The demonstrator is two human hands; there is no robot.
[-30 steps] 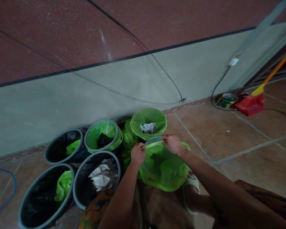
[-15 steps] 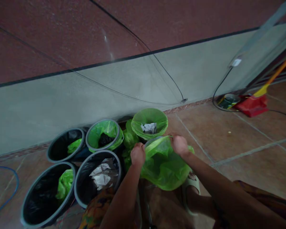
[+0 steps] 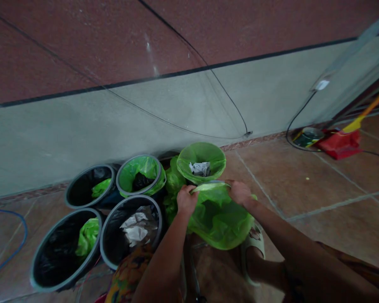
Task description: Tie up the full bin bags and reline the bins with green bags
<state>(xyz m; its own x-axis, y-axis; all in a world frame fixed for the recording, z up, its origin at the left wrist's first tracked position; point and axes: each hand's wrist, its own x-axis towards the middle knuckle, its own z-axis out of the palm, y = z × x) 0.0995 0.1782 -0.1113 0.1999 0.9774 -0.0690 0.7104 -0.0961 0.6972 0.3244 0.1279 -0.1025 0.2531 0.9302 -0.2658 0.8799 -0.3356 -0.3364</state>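
Note:
A translucent green bin liner (image 3: 221, 227) spreads over the rim of the bin right in front of me, its near side bulging toward my feet. My left hand (image 3: 187, 199) is closed on the liner's edge at the left of the rim. At the right of the rim, my right hand (image 3: 240, 192) grips the same edge, fingers bent over it. A strip of grey rim (image 3: 211, 182) shows between the hands. Just behind stands another green-lined bin (image 3: 202, 151) with crumpled paper (image 3: 200, 168) inside.
To the left stand a bin with paper (image 3: 102, 235), a green-lined bin (image 3: 117, 181), and two black-lined bins (image 3: 66, 193) holding green bags. A red dustpan (image 3: 341, 144) and a tin (image 3: 308, 137) sit by the wall at right. A blue hose (image 3: 24, 231) lies at far left.
My left hand has shifted slightly along the liner's edge, and more grey rim shows between my hands. The whole view has moved a little. Both hands keep their hold.

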